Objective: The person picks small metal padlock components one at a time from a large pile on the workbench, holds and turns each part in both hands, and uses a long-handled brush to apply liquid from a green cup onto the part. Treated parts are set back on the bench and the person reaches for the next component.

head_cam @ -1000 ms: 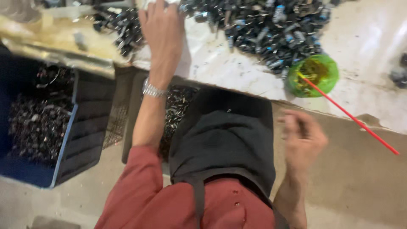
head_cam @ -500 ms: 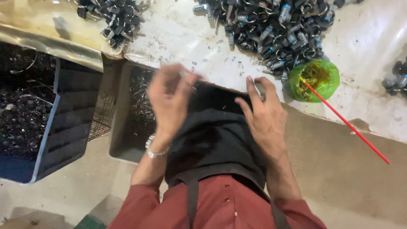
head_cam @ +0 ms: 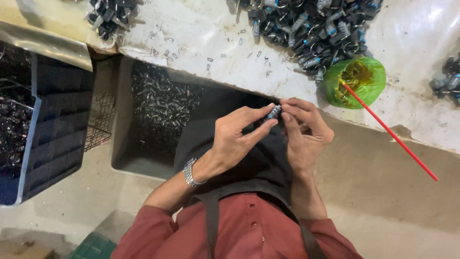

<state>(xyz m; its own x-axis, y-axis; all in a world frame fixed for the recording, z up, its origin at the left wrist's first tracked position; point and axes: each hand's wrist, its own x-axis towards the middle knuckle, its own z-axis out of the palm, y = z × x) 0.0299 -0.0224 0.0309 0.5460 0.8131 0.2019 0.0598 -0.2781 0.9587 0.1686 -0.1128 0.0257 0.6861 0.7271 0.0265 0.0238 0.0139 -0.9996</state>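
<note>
My left hand [head_cam: 235,136] and my right hand [head_cam: 303,130] meet over my dark apron, just below the white bench edge. Together they pinch a small dark cylindrical part with a pale blue band [head_cam: 273,112] between fingertips. A metal watch [head_cam: 190,173] sits on my left wrist. Beyond the hands lies a heap of similar dark parts with rings [head_cam: 311,24] on the white bench [head_cam: 201,33].
A green bowl [head_cam: 357,81] with a long red stick [head_cam: 390,134] stands on the bench at right. A grey tub of small metal pieces [head_cam: 160,108] sits below the bench at left. A dark blue crate [head_cam: 48,129] stands further left. More parts [head_cam: 108,14] lie at the bench's far left.
My left hand came back from the bench to my lap. My right hand rose from my side, and both now hold one small part together.
</note>
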